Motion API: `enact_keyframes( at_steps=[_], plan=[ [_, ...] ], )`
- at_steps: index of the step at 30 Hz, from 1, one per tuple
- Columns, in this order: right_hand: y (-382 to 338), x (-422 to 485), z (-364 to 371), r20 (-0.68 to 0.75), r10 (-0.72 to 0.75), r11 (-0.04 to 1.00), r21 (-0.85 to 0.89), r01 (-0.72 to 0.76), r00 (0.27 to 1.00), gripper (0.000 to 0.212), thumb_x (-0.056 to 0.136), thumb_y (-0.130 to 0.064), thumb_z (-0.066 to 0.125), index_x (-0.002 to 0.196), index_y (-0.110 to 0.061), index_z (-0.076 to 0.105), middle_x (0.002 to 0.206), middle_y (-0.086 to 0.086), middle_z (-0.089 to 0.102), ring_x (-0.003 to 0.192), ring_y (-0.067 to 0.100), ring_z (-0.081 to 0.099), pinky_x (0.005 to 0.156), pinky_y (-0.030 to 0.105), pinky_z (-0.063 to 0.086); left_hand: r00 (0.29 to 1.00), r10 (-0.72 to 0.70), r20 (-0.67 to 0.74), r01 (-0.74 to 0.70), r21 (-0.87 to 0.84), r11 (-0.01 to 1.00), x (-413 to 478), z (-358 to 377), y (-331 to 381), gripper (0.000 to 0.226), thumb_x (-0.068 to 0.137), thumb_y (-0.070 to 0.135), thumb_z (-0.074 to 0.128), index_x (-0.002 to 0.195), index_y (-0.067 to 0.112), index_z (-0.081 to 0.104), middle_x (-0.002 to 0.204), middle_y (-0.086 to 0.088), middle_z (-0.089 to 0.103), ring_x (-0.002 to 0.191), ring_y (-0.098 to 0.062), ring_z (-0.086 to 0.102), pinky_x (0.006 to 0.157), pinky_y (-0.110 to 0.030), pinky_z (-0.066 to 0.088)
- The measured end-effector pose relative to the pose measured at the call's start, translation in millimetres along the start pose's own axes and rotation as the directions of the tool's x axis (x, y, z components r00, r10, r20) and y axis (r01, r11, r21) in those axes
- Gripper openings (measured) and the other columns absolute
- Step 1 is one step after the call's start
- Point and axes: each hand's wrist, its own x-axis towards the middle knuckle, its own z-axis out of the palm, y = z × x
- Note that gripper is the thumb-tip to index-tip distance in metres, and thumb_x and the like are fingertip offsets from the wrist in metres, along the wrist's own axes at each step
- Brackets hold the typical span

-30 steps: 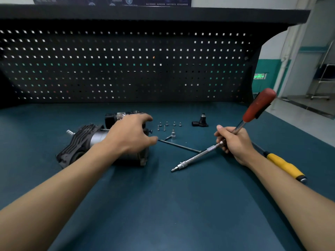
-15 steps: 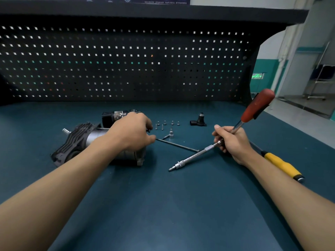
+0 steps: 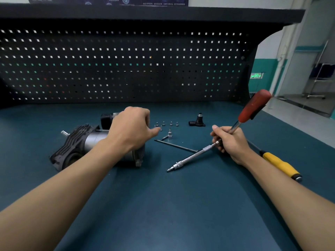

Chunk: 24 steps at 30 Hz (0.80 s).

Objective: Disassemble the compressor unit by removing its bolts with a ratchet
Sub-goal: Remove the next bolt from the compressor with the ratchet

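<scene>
The compressor unit (image 3: 78,147), a black finned head on a silver cylinder, lies on its side on the blue bench at left. My left hand (image 3: 130,129) hovers over its right end with fingers curled. The thumb points at a small bolt (image 3: 161,128); whether the fingers hold anything is hidden. My right hand (image 3: 229,140) grips the shaft of the ratchet (image 3: 253,107), whose red handle is raised up and to the right. Its long chrome extension (image 3: 192,157) slants down to the left, tip on the bench. Several removed bolts (image 3: 171,123) stand in a row behind.
A thin dark rod (image 3: 175,146) and a small socket (image 3: 169,135) lie between my hands. A black fitting (image 3: 197,121) sits further back. A yellow-handled screwdriver (image 3: 280,165) lies under my right forearm. A pegboard (image 3: 126,69) closes the rear; the bench edge (image 3: 308,127) runs along the right.
My left hand closed its fingers at the compressor's right end, then lifted slightly toward the row of bolts. The right hand and ratchet have stayed nearly still.
</scene>
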Motion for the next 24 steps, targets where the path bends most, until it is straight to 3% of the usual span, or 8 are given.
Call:
enact_keyframes(
  at_steps=[2, 5, 7, 10, 12, 14, 17, 24],
  plan=[
    [0.0, 0.1, -0.2, -0.001, -0.002, 1.0, -0.001, 0.002, 1.0, 0.036, 0.1, -0.026, 0.062, 0.072, -0.005, 0.067, 0.058, 0.007, 0.059, 0.039, 0.012, 0.046, 0.036, 0.021, 0.035, 1.0, 0.02, -0.002, -0.02, -0.012, 1.0, -2.8, 1.0, 1.8, 0.036, 0.075, 0.053, 0.075, 0.07, 0.023, 0.056, 0.077, 0.007, 0.063, 0.081, -0.021, 0.059, 0.06, -0.032, 0.043],
    [-0.9, -0.4, 0.7, 0.0, -0.002, 1.0, -0.002, 0.002, 1.0, 0.036, 0.1, -0.026, 0.062, 0.071, -0.006, 0.067, 0.057, 0.006, 0.059, 0.039, 0.012, 0.046, 0.035, 0.021, 0.035, 0.989, -0.004, 0.15, -0.005, 0.061, 0.998, -2.4, 3.4, -0.6, 0.038, 0.08, 0.058, 0.067, 0.102, 0.027, 0.069, 0.104, 0.004, 0.07, 0.103, -0.022, 0.062, 0.079, -0.036, 0.053],
    [-1.5, -0.5, 0.7, 0.0, -0.002, 1.0, -0.006, 0.002, 1.0, 0.035, 0.1, -0.026, 0.062, 0.072, -0.005, 0.067, 0.058, 0.007, 0.059, 0.039, 0.012, 0.046, 0.035, 0.021, 0.035, 0.992, -0.016, 0.129, 0.01, 0.05, 0.999, -0.5, 3.1, -0.8, 0.033, 0.08, 0.057, 0.067, 0.084, 0.024, 0.071, 0.094, 0.002, 0.071, 0.095, -0.025, 0.064, 0.071, -0.033, 0.051],
    [-2.9, -1.7, 0.9, 0.0, -0.004, 1.0, -0.013, 0.004, 1.0, 0.035, 0.1, -0.026, 0.062, 0.072, -0.004, 0.067, 0.059, 0.008, 0.059, 0.04, 0.013, 0.046, 0.035, 0.022, 0.035, 0.999, -0.025, -0.032, 0.022, -0.082, 0.996, -1.7, 1.2, 2.1, 0.046, 0.078, 0.05, 0.071, 0.054, 0.018, 0.048, 0.064, 0.002, 0.062, 0.069, -0.024, 0.059, 0.054, -0.029, 0.038],
    [-3.0, -2.3, 0.4, -0.002, -0.004, 1.0, -0.015, 0.004, 1.0, 0.036, 0.1, -0.026, 0.062, 0.073, -0.004, 0.067, 0.059, 0.008, 0.059, 0.04, 0.012, 0.046, 0.036, 0.021, 0.035, 0.998, -0.031, -0.052, 0.025, -0.112, 0.993, -3.8, 1.0, 4.0, 0.041, 0.078, 0.048, 0.072, 0.059, 0.019, 0.049, 0.064, 0.004, 0.061, 0.07, -0.023, 0.059, 0.055, -0.031, 0.04],
    [-3.4, -2.7, 0.6, 0.001, -0.005, 1.0, -0.016, 0.005, 1.0, 0.036, 0.1, -0.026, 0.062, 0.073, -0.003, 0.067, 0.059, 0.008, 0.059, 0.04, 0.013, 0.046, 0.036, 0.021, 0.035, 0.999, -0.025, 0.025, 0.027, -0.059, 0.998, -5.4, 1.7, 3.1, 0.026, 0.08, 0.049, 0.07, 0.078, 0.024, 0.063, 0.083, 0.006, 0.069, 0.087, -0.022, 0.063, 0.068, -0.034, 0.05],
    [-3.3, -2.3, 0.2, -0.001, -0.003, 1.0, -0.016, 0.003, 1.0, 0.036, 0.1, -0.026, 0.062, 0.073, -0.003, 0.067, 0.059, 0.008, 0.059, 0.04, 0.013, 0.046, 0.036, 0.021, 0.035, 0.981, -0.068, 0.179, 0.063, 0.038, 0.997, -4.7, 1.8, 1.1, 0.04, 0.082, 0.051, 0.065, 0.114, 0.026, 0.07, 0.112, 0.005, 0.071, 0.105, -0.022, 0.063, 0.083, -0.035, 0.053],
    [-2.9, -1.9, 0.2, 0.003, -0.002, 1.0, -0.018, 0.002, 1.0, 0.036, 0.1, -0.026, 0.062, 0.073, -0.004, 0.067, 0.058, 0.007, 0.059, 0.04, 0.014, 0.046, 0.036, 0.023, 0.035, 0.968, -0.038, 0.246, -0.009, 0.185, 0.983, -0.1, 2.7, 5.4, 0.022, 0.085, 0.016, 0.061, 0.103, 0.017, 0.072, 0.107, -0.011, 0.063, 0.095, -0.035, 0.062, 0.071, -0.034, 0.047]
  ],
)
